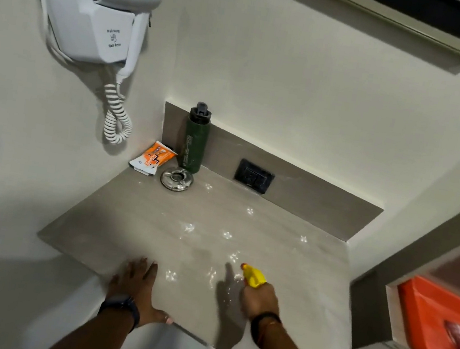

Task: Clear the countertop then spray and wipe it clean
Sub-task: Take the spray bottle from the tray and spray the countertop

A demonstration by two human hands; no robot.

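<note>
The grey countertop (132, 219) fills the corner, dotted with shiny wet spray spots across its middle and right. My right hand (259, 299) grips a spray bottle with a yellow head (252, 276) and red nozzle, held low over the front of the counter and pointing toward the back left. My left hand (136, 285) lies flat, fingers spread, on the counter's front edge. In the back left corner stand a dark green water bottle (194, 142), a round metal ashtray (177, 178) and an orange and white packet (151, 161).
A white wall-mounted hair dryer (93, 4) with a coiled cord hangs on the left wall. A black socket (254, 176) sits in the grey backsplash. At the right, an opening holds an orange plastic item (437, 319). A framed mirror edge (395, 16) is above.
</note>
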